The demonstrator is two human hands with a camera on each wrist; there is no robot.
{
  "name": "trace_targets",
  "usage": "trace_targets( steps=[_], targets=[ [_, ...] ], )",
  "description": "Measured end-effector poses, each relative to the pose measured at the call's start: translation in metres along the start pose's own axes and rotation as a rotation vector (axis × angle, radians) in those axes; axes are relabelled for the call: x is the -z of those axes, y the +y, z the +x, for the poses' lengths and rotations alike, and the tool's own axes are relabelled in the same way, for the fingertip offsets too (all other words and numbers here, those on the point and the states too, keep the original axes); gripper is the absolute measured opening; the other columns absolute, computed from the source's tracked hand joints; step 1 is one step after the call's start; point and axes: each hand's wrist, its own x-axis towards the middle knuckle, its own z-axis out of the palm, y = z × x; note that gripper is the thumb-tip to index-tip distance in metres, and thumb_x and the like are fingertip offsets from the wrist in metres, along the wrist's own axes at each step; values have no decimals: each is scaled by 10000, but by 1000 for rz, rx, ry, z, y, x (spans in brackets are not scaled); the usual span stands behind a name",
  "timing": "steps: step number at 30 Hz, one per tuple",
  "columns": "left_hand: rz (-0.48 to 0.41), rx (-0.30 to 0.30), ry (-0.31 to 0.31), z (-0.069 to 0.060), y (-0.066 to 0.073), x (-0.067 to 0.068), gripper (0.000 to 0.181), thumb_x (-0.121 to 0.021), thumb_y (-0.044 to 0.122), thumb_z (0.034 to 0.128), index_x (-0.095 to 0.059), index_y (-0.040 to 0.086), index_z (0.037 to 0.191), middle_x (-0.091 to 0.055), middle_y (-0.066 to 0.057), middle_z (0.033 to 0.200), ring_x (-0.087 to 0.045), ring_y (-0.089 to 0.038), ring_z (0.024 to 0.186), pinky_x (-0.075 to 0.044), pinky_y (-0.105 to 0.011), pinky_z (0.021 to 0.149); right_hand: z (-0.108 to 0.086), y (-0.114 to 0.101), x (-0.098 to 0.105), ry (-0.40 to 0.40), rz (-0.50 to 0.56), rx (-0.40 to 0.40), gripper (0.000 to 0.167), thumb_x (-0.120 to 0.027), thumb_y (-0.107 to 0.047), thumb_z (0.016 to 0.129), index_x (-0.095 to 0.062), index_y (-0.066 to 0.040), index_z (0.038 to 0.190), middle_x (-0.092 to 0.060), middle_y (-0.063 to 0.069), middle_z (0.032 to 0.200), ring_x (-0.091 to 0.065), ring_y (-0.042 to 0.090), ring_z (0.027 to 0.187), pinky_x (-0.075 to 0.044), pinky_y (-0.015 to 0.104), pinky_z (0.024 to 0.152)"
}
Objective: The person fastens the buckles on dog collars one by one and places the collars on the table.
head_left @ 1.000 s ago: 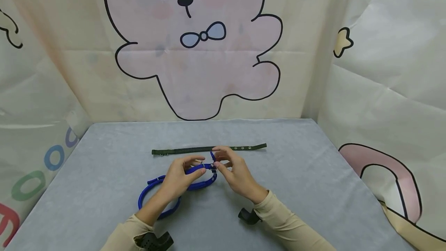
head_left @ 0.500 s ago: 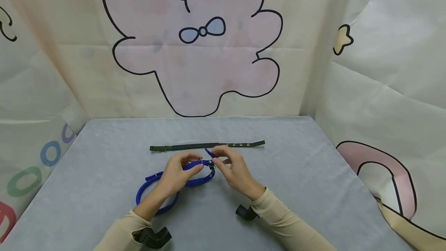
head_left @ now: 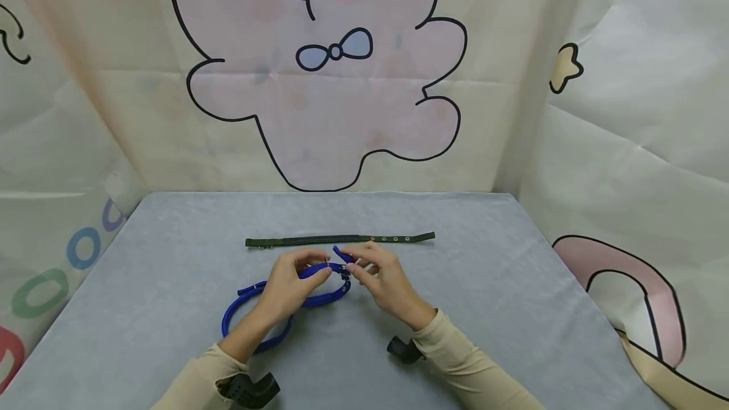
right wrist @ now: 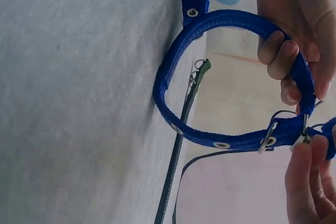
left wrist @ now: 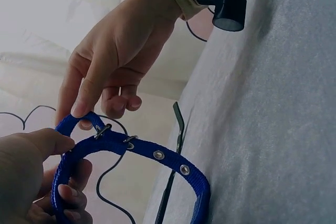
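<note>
A blue collar [head_left: 327, 298] with metal eyelets is bent into a loop between my two hands, just above the table. My left hand [head_left: 285, 286] grips the loop's left side, fingers curled around the band in the left wrist view. Thumb and fingers of my right hand [head_left: 390, 282] pinch the collar at its strap end, beside the metal buckle [right wrist: 268, 137]. The strap passes through the buckle, and its free end bends back in a small curve [left wrist: 89, 119]. A second blue collar [head_left: 229, 318] lies curled on the table, partly behind my left forearm.
Beyond my hands, a dark green collar [head_left: 321, 240] with eyelets lies stretched out across the grey cloth-covered table [head_left: 484, 283]. Printed curtains [head_left: 398, 119] enclose the back and sides. Each wrist carries a black camera mount [head_left: 250, 391].
The strap's free end has tipped over to the left, and my right fingers have shifted slightly with it. My left hand keeps its grip on the loop.
</note>
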Motion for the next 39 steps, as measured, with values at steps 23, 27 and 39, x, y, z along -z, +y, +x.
trace_targets(
  steps=[23, 27, 39],
  targets=[
    [-8, -85, -76, -1, -3, 1, 340, -697, 179, 964, -698, 81, 1290, -720, -115, 1258, -699, -227, 1136, -575, -349, 922, 1, 0, 2, -98, -107, 63, 314, -617, -36, 990, -688, -78, 1293, -697, 84, 1193, -654, 215, 1029, -578, 302, 832],
    [8, -78, -80, -2, -2, 2, 322, -697, 167, 964, -708, 75, 1273, -742, -110, 1204, -701, -140, 926, -558, -237, 775, 1, 1, 1, -68, -88, 19, 269, -627, -89, 998, -660, -74, 1265, -717, 72, 1184, -673, 203, 1041, -576, 295, 828],
    [-89, -67, -48, 2, -2, 11, 335, -678, 198, 983, -695, 59, 1287, -731, -134, 1223, -625, -83, 809, -495, -202, 691, 0, 6, -4, -303, -203, 56, 637, -575, -105, 1033, -310, -209, 1602, -502, 89, 1542, -595, 259, 1291, -575, 317, 881]
  ],
)
